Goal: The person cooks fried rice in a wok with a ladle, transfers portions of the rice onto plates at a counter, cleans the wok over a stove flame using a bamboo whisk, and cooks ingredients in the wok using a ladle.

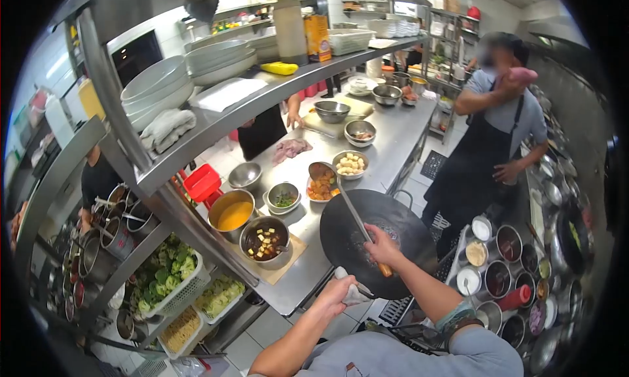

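My left hand grips a white cloth wrapped at the near handle of a large dark wok. My right hand is closed on the wooden-handled end of a long ladle. The ladle's bowl is over a dish of orange-brown chunks beyond the wok's far left rim. Beside that dish stands a metal bowl of pale round pieces. The wok is tilted over the counter's edge, with a wet sheen inside.
A steel counter holds a pot of orange liquid, a pot with yellow cubes and several bowls. A person in an apron stands at the right, near many sauce containers. Another person's hand is across the counter.
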Demonstrator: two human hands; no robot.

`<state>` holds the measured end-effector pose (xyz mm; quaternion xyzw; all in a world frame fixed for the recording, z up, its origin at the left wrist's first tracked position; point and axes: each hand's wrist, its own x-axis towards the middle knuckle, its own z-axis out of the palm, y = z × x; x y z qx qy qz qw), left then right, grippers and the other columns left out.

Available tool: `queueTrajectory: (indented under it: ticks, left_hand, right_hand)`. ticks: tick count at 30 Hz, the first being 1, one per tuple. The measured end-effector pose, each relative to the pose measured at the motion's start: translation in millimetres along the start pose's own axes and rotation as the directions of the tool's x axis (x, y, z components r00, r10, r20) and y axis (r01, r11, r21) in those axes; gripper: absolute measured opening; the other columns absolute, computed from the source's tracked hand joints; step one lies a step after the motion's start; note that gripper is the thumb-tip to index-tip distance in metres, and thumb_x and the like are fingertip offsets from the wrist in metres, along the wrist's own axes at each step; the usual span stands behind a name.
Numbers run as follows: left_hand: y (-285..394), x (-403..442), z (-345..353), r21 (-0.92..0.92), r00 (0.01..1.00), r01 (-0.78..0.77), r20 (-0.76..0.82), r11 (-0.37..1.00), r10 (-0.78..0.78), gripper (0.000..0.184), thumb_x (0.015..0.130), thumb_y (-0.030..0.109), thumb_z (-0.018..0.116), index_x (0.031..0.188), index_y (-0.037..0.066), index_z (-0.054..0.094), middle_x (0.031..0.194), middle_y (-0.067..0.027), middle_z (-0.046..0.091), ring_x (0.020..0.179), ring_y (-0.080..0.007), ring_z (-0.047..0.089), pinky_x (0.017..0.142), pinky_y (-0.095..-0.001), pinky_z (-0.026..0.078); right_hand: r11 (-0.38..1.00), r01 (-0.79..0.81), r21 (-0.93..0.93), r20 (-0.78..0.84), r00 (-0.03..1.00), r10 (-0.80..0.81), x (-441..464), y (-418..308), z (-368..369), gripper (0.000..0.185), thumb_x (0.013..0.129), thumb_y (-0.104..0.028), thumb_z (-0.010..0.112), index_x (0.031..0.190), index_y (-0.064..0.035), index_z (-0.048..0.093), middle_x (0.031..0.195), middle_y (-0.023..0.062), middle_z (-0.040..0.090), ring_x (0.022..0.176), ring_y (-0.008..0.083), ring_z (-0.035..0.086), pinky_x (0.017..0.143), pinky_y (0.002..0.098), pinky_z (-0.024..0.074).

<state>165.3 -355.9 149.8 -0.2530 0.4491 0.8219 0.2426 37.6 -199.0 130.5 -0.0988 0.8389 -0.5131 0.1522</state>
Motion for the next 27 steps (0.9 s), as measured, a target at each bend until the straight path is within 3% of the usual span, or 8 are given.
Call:
queueTrajectory:
  ticks: [1, 3, 7, 10, 12, 18, 21, 27]
  left_hand:
    - [-0.6, 0.1, 0.0, 0.006, 1.000, 0.006, -0.009, 1.000, -0.006, 0.021, 0.079, 0.011, 0.057, 0.097, 0.002, 0.052, 0.087, -0.0123, 0.059, 0.075, -0.0257, 0.064, 0.063, -0.0390, 0.054]
    - [0.4, -4.6, 2.1, 0.006, 1.000, 0.005, -0.004, 1.000, -0.005, 0.021, 0.079, 0.010, 0.056, 0.097, 0.002, 0.052, 0.087, -0.0121, 0.059, 0.075, -0.0253, 0.063, 0.063, -0.0388, 0.054]
    - [-5.3, -6.2, 5.1, 0.004, 1.000, -0.017, 0.023, 1.000, 0.017, 0.021, 0.078, 0.008, 0.054, 0.098, 0.002, 0.052, 0.086, -0.0116, 0.059, 0.073, -0.0242, 0.063, 0.061, -0.0382, 0.054]
    - [-5.3, -8.6, 7.8, 0.001, 0.998, -0.057, 0.026, 0.998, 0.057, 0.021, 0.079, 0.008, 0.054, 0.098, 0.001, 0.053, 0.085, -0.0118, 0.060, 0.072, -0.0237, 0.064, 0.061, -0.0385, 0.054]
    - [-5.5, -8.9, 8.9, -0.014, 0.997, -0.060, 0.042, 0.998, 0.061, 0.021, 0.079, 0.008, 0.053, 0.099, 0.001, 0.053, 0.085, -0.0121, 0.060, 0.073, -0.0237, 0.064, 0.062, -0.0387, 0.055]
    - [0.0, -21.0, 5.1, -0.040, 0.997, -0.040, 0.060, 0.998, 0.043, 0.021, 0.079, 0.007, 0.052, 0.099, -0.001, 0.053, 0.087, -0.0129, 0.061, 0.074, -0.0253, 0.065, 0.065, -0.0399, 0.056]
    - [-11.3, -18.7, -6.4, -0.076, 0.997, -0.003, 0.079, 0.997, 0.009, 0.020, 0.080, 0.007, 0.052, 0.098, -0.002, 0.054, 0.086, -0.0141, 0.061, 0.073, -0.0272, 0.065, 0.066, -0.0411, 0.056]
    - [-13.6, -11.1, -22.7, -0.023, 0.991, -0.071, 0.113, 0.997, 0.073, 0.034, 0.079, 0.007, 0.056, 0.110, -0.003, 0.049, 0.097, -0.0195, 0.060, 0.083, -0.0295, 0.065, 0.071, -0.0431, 0.056]
  right_hand:
    - [1.000, 0.008, -0.010, 0.019, 1.000, -0.007, 8.1, 13.2, 6.1, 0.065, 0.078, -0.009, 0.057, 0.139, -0.0058, 0.036, 0.078, 0.0141, 0.061, 0.061, 0.0197, 0.062, 0.052, 0.0341, 0.0499]
    - [0.936, 0.226, -0.268, -0.178, 0.944, -0.279, 17.6, 35.2, 15.3, 0.062, 0.076, -0.009, 0.059, 0.136, -0.0054, 0.042, 0.082, 0.0180, 0.066, 0.067, 0.0281, 0.065, 0.066, 0.0366, 0.0518]
    - [0.977, 0.149, -0.153, -0.124, 0.978, -0.168, 10.1, 17.3, 7.4, 0.059, 0.076, -0.008, 0.057, 0.134, -0.0054, 0.045, 0.089, 0.0221, 0.066, 0.073, 0.0355, 0.064, 0.074, 0.0395, 0.0501]
    - [0.956, 0.148, -0.253, -0.142, 0.972, -0.188, 11.4, 13.4, 5.6, 0.062, 0.076, -0.006, 0.057, 0.136, -0.0092, 0.044, 0.079, 0.0160, 0.065, 0.062, 0.0216, 0.064, 0.061, 0.0340, 0.0501]
    - [0.939, 0.198, -0.282, -0.168, 0.953, -0.251, 1.4, 1.9, 3.2, 0.060, 0.076, -0.008, 0.056, 0.134, -0.0077, 0.046, 0.090, 0.0268, 0.064, 0.080, 0.0372, 0.065, 0.074, 0.0419, 0.0487]
    - [0.897, 0.294, -0.330, -0.250, 0.889, -0.383, -4.0, 9.5, 19.7, 0.061, 0.075, -0.009, 0.056, 0.135, -0.0084, 0.044, 0.089, 0.0269, 0.063, 0.083, 0.0414, 0.063, 0.075, 0.0447, 0.0481]
    - [0.938, 0.139, -0.316, -0.136, 0.972, -0.189, -6.9, -10.3, 11.7, 0.063, 0.076, -0.009, 0.056, 0.137, -0.0101, 0.041, 0.095, 0.0279, 0.063, 0.088, 0.0433, 0.061, 0.078, 0.0459, 0.0473]
    - [0.931, 0.101, -0.351, -0.237, 0.952, -0.193, -18.3, -2.8, 17.4, 0.066, 0.077, -0.014, 0.058, 0.140, -0.0120, 0.036, 0.111, 0.0263, 0.060, 0.097, 0.0401, 0.061, 0.086, 0.0452, 0.0461]
